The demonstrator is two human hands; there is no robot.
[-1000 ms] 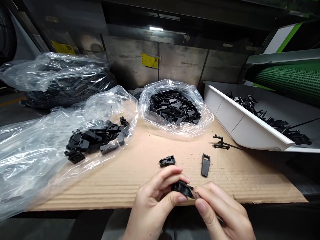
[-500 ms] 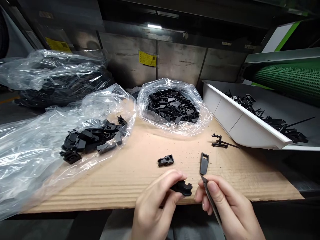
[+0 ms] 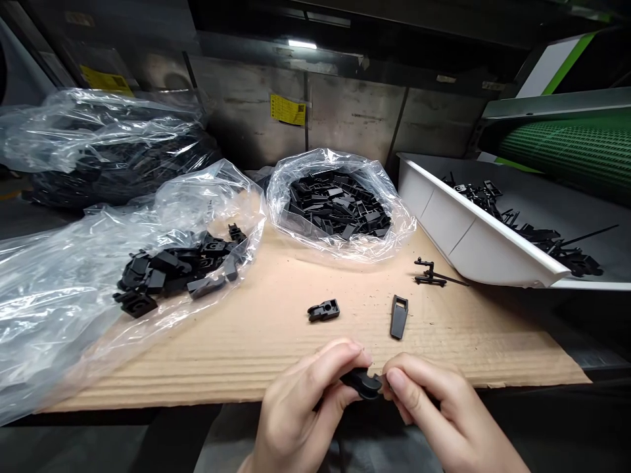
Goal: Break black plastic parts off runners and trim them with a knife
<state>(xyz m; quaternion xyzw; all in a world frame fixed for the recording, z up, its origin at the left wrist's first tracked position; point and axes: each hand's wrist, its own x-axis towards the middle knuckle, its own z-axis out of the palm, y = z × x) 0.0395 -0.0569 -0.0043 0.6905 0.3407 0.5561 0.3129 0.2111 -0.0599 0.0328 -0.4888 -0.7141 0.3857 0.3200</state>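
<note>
My left hand [image 3: 310,394] pinches a small black plastic part [image 3: 363,383] with a curved, notched end, just past the front edge of the cardboard. My right hand [image 3: 434,401] is closed, its fingertips up against that end of the part. The slim craft knife seen in it earlier is now almost wholly hidden by the fingers. Beyond the hands, two loose pieces lie apart on the cardboard: a black tapered clip [image 3: 399,318] with a square opening, and a black block-like part [image 3: 324,311] with a round hole.
Cardboard [image 3: 276,355] covers the work surface. A clear bag [image 3: 404,226] full of black parts stands behind; another bag [image 3: 148,230] with parts spreads left. On the right are a black sprue scrap [image 3: 431,272], a white tray [image 3: 438,217] holding scraps, and a green conveyor belt [image 3: 572,144].
My right hand has turned and moved left to meet the black part, so the knife's handle and blade no longer show plainly. My left hand keeps its hold, slightly lower.
</note>
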